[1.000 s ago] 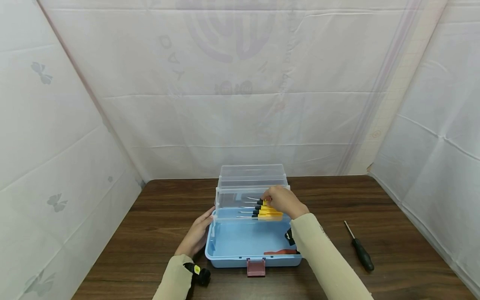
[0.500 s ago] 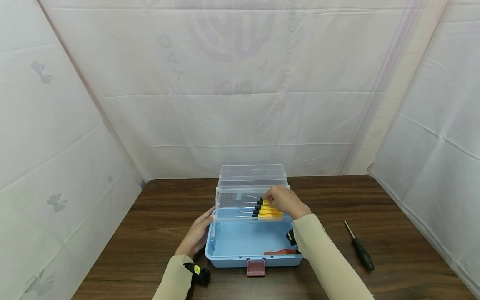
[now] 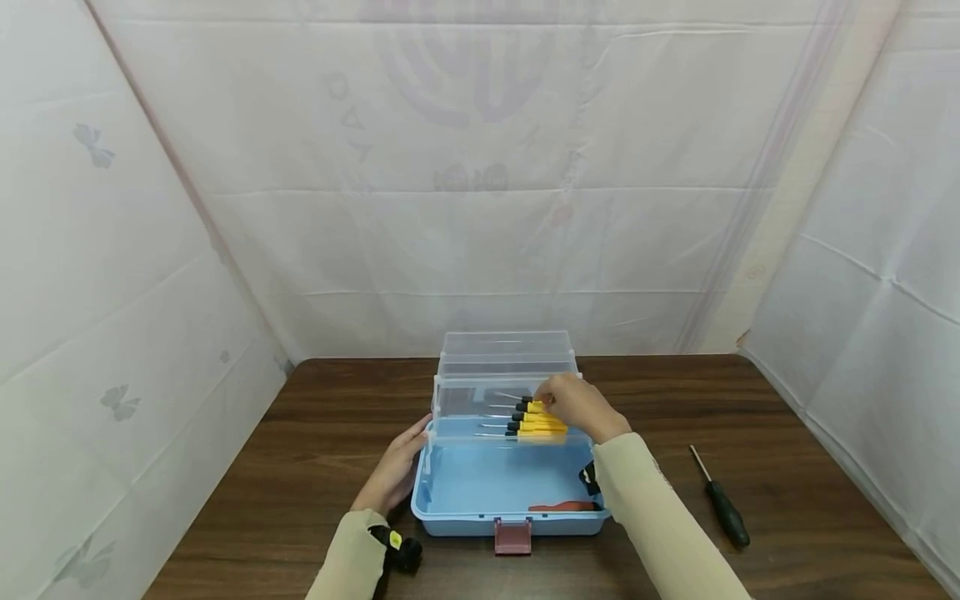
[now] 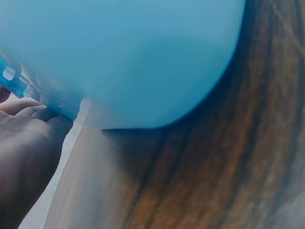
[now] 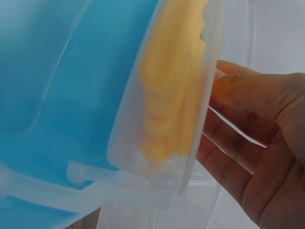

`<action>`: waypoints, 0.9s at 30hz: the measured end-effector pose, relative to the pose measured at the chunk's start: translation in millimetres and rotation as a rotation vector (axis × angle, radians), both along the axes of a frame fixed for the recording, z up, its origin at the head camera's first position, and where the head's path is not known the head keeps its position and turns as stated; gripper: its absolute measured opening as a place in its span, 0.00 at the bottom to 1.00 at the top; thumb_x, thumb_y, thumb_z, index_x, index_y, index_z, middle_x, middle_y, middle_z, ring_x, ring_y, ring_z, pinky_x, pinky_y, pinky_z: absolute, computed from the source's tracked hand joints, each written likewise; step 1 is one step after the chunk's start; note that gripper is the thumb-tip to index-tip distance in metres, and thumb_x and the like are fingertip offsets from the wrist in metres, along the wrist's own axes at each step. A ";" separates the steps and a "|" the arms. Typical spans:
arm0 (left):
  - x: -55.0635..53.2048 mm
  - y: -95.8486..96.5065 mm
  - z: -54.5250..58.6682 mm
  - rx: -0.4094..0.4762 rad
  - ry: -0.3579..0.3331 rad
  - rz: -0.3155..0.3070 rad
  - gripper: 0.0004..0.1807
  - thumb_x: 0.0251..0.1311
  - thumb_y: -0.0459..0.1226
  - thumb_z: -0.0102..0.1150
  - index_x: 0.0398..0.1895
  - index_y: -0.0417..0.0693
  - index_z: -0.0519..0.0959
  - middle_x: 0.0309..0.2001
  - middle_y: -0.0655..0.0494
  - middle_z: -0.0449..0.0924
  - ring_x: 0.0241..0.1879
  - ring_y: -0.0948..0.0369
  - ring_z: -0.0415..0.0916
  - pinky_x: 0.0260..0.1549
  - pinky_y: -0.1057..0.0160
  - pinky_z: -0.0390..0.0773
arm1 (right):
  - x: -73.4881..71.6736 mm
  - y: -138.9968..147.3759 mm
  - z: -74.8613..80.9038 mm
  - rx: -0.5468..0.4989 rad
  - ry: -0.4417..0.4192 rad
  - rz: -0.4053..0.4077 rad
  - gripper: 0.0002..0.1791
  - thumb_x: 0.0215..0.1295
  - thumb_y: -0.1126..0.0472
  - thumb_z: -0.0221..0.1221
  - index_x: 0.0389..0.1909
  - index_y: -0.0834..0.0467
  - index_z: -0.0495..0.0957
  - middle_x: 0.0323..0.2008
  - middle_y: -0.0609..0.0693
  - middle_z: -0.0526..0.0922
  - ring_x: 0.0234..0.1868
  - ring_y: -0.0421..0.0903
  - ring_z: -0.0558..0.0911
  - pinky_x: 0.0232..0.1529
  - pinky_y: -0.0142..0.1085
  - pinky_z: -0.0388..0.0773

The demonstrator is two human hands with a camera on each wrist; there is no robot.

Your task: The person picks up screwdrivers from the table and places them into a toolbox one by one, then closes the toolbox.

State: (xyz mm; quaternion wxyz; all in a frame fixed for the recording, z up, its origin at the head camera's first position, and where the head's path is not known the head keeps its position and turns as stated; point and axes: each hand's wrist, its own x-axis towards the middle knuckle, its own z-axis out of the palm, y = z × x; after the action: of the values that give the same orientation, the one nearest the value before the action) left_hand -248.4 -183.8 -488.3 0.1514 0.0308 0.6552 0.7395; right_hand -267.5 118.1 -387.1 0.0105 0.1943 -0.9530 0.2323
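Observation:
A light-blue toolbox (image 3: 501,481) stands raised open on the table. Its clear raised tray (image 3: 459,427) carries several yellow-handled screwdrivers (image 3: 538,427) side by side, tips to the left. My right hand (image 3: 579,407) is at the tray's back right, pinching the rearmost screwdriver (image 3: 513,396) by its handle; the fingertips are partly hidden. The right wrist view has the right hand (image 5: 267,129) reaching over the tray wall beside blurred yellow handles (image 5: 167,81). My left hand (image 3: 393,469) rests against the toolbox's left side, fingers fairly straight; in the left wrist view this hand (image 4: 28,148) touches the edge.
A dark-handled screwdriver (image 3: 726,510) lies on the brown wooden table (image 3: 337,417) to the right. Inside the toolbox's front right is a red tool (image 3: 564,506). A clear lid (image 3: 506,350) leans back behind the tray. White sheets (image 3: 480,217) enclose the table's back and sides.
My right hand has shifted slightly to the right along the rearmost screwdriver, and more of its black collar shows. My left hand stays against the toolbox.

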 end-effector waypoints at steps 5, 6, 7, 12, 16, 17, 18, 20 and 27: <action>-1.7 -0.1 -0.2 -0.005 -0.003 -0.006 0.30 0.74 0.38 0.36 0.76 0.44 0.47 0.76 0.38 0.40 0.75 0.42 0.40 0.70 0.40 0.49 | -1.5 1.7 -1.3 0.001 0.022 0.011 0.12 0.60 0.73 0.59 0.41 0.60 0.86 0.42 0.52 0.85 0.38 0.45 0.77 0.48 0.42 0.81; -2.0 -0.2 -0.2 -0.003 -0.002 -0.007 0.30 0.74 0.38 0.35 0.76 0.44 0.47 0.76 0.38 0.40 0.75 0.42 0.40 0.70 0.40 0.49 | -1.7 1.8 -1.4 0.002 0.023 0.014 0.12 0.60 0.73 0.59 0.41 0.60 0.86 0.42 0.52 0.85 0.37 0.45 0.77 0.47 0.42 0.81; -2.0 -0.3 -0.2 0.000 0.000 -0.007 0.30 0.74 0.37 0.35 0.76 0.44 0.47 0.76 0.38 0.40 0.75 0.42 0.40 0.70 0.40 0.49 | -1.7 1.8 -1.4 0.001 0.024 0.017 0.12 0.60 0.73 0.59 0.41 0.60 0.86 0.42 0.52 0.85 0.37 0.44 0.76 0.47 0.42 0.81; -2.4 -1.0 -0.4 0.007 0.003 -0.005 0.30 0.74 0.37 0.35 0.76 0.44 0.47 0.76 0.38 0.41 0.75 0.43 0.40 0.70 0.41 0.48 | -1.2 1.7 -0.8 -0.007 0.025 0.019 0.12 0.60 0.73 0.59 0.41 0.60 0.86 0.42 0.52 0.85 0.38 0.44 0.78 0.47 0.42 0.81; -2.2 -1.1 -0.3 0.007 -0.001 -0.003 0.29 0.74 0.37 0.35 0.76 0.44 0.47 0.76 0.39 0.40 0.75 0.43 0.40 0.70 0.41 0.48 | -0.2 2.4 -0.4 -0.011 0.023 0.014 0.12 0.60 0.73 0.60 0.42 0.61 0.86 0.43 0.53 0.85 0.39 0.45 0.80 0.48 0.42 0.81; -2.0 -1.1 -0.3 0.008 -0.002 -0.004 0.29 0.74 0.37 0.35 0.76 0.44 0.47 0.76 0.39 0.40 0.75 0.43 0.39 0.70 0.41 0.48 | 0.3 2.7 -0.1 -0.014 0.020 0.012 0.12 0.60 0.73 0.60 0.42 0.61 0.86 0.43 0.53 0.85 0.40 0.45 0.80 0.49 0.42 0.81; -1.7 -1.0 -0.4 0.010 -0.003 -0.004 0.29 0.74 0.37 0.35 0.76 0.44 0.47 0.76 0.39 0.40 0.75 0.43 0.40 0.70 0.41 0.48 | 0.8 3.0 0.2 -0.015 0.018 0.011 0.12 0.59 0.73 0.60 0.42 0.61 0.86 0.43 0.53 0.85 0.39 0.45 0.80 0.49 0.43 0.81; -1.0 -0.9 -0.5 0.014 -0.002 -0.005 0.29 0.74 0.37 0.35 0.76 0.44 0.47 0.76 0.39 0.41 0.75 0.44 0.40 0.70 0.41 0.48 | 2.1 3.8 0.7 -0.019 0.010 0.005 0.12 0.60 0.72 0.61 0.43 0.60 0.85 0.43 0.52 0.85 0.39 0.45 0.80 0.49 0.43 0.81; -0.3 -1.3 -0.8 0.016 -0.004 0.000 0.29 0.74 0.37 0.35 0.76 0.44 0.48 0.76 0.39 0.42 0.75 0.43 0.41 0.70 0.41 0.49 | 6.8 10.6 5.2 -0.025 -0.010 -0.016 0.13 0.60 0.71 0.60 0.45 0.60 0.85 0.44 0.53 0.85 0.37 0.45 0.78 0.47 0.43 0.81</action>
State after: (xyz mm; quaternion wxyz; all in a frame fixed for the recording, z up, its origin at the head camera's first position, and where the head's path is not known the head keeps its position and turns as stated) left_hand -248.7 -185.1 -489.1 0.1525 0.0305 0.6488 0.7449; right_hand -260.7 128.7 -381.9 0.0099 0.1853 -0.9516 0.2451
